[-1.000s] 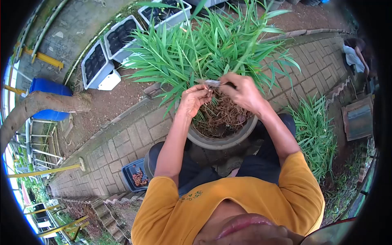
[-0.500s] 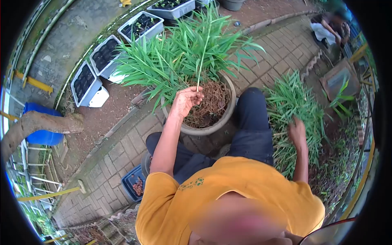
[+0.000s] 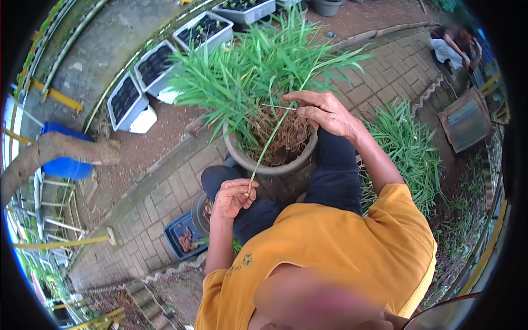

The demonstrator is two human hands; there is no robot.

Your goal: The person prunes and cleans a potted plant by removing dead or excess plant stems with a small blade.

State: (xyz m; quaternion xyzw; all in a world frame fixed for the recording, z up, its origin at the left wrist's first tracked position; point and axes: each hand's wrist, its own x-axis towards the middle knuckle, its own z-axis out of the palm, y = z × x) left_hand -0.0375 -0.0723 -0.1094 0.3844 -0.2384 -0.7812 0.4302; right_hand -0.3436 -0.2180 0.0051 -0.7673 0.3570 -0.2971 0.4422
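My left hand point(image 3: 235, 197) pinches the lower end of a long green stem point(image 3: 268, 144), which slants up and right across the pot. Over the right side of the pot, my right hand point(image 3: 327, 111) grips a thin, straight knife-like blade point(image 3: 279, 106) that crosses the stem; its handle is hidden in the fingers. Below both hands stands a round pot point(image 3: 264, 169) with a mass of brown roots point(image 3: 291, 137) in it. Leafy green plants point(image 3: 242, 71) lean out over its far side. My knees are on either side of the pot.
Cut leafy stalks point(image 3: 407, 157) lie in a heap at the right. A blue tray point(image 3: 179, 242) with reddish pieces and a grey bucket point(image 3: 201, 214) are by my left leg. Grey planters point(image 3: 146, 104) line the left bed. A person point(image 3: 456, 47) sits far right.
My left hand has drawn the stem down toward my lap. My right hand has come from the heap of stalks to the stem, with the thin blade in it.
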